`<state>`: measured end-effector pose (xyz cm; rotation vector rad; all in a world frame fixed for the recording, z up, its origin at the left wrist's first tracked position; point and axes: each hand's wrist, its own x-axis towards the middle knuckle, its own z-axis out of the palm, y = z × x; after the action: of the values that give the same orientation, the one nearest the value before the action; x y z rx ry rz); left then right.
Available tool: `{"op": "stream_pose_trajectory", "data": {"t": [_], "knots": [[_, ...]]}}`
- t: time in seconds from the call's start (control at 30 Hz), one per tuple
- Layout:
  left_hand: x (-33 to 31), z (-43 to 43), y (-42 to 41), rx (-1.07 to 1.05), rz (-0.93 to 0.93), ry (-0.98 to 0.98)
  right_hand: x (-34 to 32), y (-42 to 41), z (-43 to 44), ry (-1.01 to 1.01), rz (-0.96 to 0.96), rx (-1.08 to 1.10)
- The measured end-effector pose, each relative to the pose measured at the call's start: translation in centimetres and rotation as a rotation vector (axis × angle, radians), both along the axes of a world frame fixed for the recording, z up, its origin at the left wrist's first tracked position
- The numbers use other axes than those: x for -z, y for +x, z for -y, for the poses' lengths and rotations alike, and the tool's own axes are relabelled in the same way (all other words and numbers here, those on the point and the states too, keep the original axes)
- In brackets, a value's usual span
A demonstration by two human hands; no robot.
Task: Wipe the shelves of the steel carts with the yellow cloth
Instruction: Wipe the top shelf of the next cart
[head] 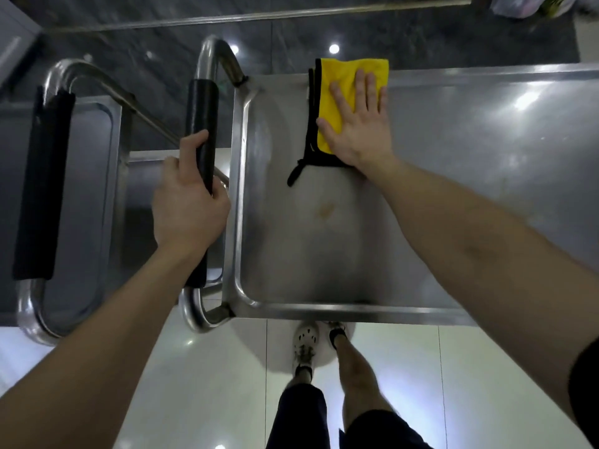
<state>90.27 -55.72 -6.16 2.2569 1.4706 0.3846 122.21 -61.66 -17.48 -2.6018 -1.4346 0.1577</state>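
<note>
The right hand (356,124) lies flat with fingers spread, pressing the yellow cloth (340,92) onto the cart's top shelf (453,189) at its far edge (the cloth overhangs that edge, near the handle-end corner); the left hand (188,202) grips the black-padded handle (201,131); a second cart (81,189) stands just beside.

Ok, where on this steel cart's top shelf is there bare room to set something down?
Bare steel shelf lies right of the right forearm, and near-left, between the brownish stain and the near rim. Crowded: the far edge, where the right hand presses the yellow black-edged cloth; the left hand grips the black padded handle.
</note>
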Motion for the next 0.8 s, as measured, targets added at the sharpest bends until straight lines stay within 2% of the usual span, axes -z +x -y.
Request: {"op": "stream_pose_trajectory", "data": {"t": [0.1, 0.3, 0.4, 0.6, 0.8], "knots": [[0.0, 0.2, 0.3, -0.002, 0.006, -0.014, 0.0, -3.5, 2.4, -0.015, -0.001, -0.003], [-1.0, 0.7, 0.6, 0.007, -0.025, -0.047, 1.1, -18.4, 11.9, 0.054, -0.005, -0.038], [-1.7, 1.0, 0.9, 0.002, -0.048, -0.081, 1.6, -22.3, 15.3, 0.089, -0.044, -0.079], [-2.0, 1.4, 0.9, 0.001, -0.024, -0.126, 1.6, -19.6, 14.6, 0.066, -0.046, -0.033], [-1.0, 0.9, 0.6, -0.01, 0.021, -0.1, 0.5, -8.7, 4.5, 0.024, -0.05, 0.137]]}}
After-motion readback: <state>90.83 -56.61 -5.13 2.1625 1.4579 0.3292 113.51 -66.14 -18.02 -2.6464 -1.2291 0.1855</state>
